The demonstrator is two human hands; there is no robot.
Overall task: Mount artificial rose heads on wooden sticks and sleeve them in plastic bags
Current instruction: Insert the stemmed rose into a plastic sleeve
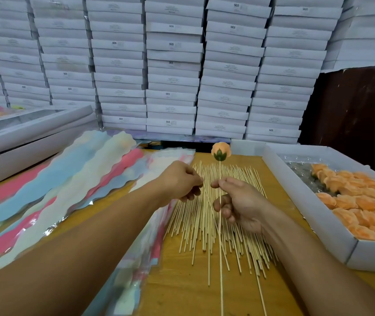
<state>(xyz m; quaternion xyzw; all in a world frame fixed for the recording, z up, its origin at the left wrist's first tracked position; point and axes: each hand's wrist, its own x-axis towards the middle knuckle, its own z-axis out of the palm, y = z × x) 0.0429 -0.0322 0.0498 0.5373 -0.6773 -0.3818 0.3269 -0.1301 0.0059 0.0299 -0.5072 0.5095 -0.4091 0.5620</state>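
My right hand (236,201) pinches a long wooden stick (220,258) that stands nearly upright, with an orange rose head (220,151) and its green calyx mounted on the top end. My left hand (182,182) pinches a second bare stick (214,224) that slants down to the right across the pile. Below both hands lies a spread of several loose wooden sticks (188,224) on the wooden table (182,288). Stacks of wavy-edged plastic bags (72,179) in pink, blue and pale tones lie to the left.
A white shallow box (307,215) at the right holds several orange rose heads (364,206). A closed grey box (29,137) sits at the far left. A wall of stacked white boxes (173,65) rises behind the table.
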